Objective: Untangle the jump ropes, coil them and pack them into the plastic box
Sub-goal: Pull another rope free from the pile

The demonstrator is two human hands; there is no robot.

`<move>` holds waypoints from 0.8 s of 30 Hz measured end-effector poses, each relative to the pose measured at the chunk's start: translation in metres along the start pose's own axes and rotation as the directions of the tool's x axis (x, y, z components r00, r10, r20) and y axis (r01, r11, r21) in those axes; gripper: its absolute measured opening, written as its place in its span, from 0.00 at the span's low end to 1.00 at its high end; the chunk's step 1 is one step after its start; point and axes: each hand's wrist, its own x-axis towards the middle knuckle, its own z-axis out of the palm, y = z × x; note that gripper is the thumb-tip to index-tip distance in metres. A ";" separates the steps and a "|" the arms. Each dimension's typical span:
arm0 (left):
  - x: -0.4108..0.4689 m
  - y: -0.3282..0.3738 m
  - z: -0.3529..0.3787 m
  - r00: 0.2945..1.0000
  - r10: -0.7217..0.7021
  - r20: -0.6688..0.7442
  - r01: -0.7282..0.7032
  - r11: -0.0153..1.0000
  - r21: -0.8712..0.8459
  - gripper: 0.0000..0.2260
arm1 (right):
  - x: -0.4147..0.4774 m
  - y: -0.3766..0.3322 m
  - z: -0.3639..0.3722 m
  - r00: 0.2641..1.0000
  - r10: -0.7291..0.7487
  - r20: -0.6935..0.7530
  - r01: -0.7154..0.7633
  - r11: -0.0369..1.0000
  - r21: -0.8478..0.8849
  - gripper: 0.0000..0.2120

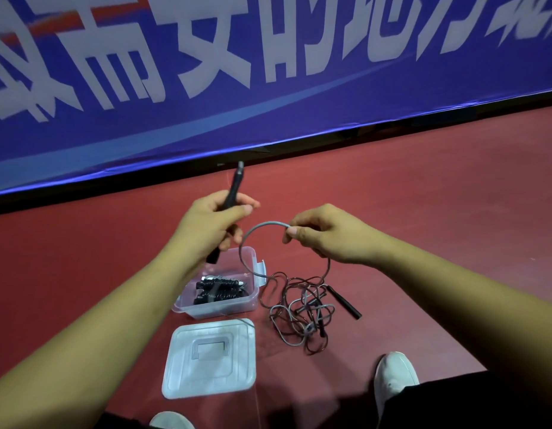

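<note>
The left hand [206, 227] is closed in a fist around a black rope handle [232, 193], held tilted above the far edge of the clear plastic box [219, 305]; the right hand [324, 235] pinches the grey rope [253, 230] between thumb and fingertips, forming an arc between the hands. The box already holds coiled ropes [219, 287]. Its lid [211, 360] lies on the red floor [423, 196] just near of it, and the tangled ropes [302, 314] lie to its right.
</note>
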 end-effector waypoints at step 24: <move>0.026 -0.007 -0.056 0.928 0.046 -0.370 0.032 0.979 0.201 0.05 | -0.001 0.037 -0.003 0.983 0.180 -0.035 -0.180 0.984 0.011 0.11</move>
